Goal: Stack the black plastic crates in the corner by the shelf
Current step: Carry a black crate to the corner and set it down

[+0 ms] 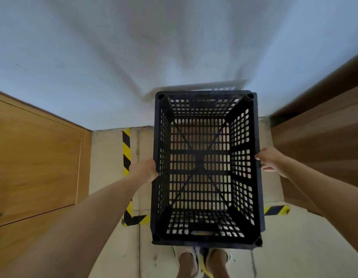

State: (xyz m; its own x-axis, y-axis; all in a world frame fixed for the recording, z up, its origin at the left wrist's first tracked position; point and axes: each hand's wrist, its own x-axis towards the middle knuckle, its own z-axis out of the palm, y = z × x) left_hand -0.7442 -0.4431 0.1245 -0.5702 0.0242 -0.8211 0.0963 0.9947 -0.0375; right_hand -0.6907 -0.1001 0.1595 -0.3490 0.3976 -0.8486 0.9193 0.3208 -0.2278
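Observation:
An empty black plastic crate [206, 167] with slotted walls and floor fills the middle of the view, open side up. My left hand [144, 170] grips its left long wall and my right hand [271, 160] grips its right long wall. The crate hangs above a floor patch framed by yellow-black tape [126, 149] in the corner. Through the slotted bottom I see only floor. No other crate is visible.
A white wall [174, 47] closes the far side. A wooden cabinet [36, 157] stands on the left and a brown wooden shelf side [322, 133] on the right. My legs and shoes [202, 261] show below the crate on the pale floor.

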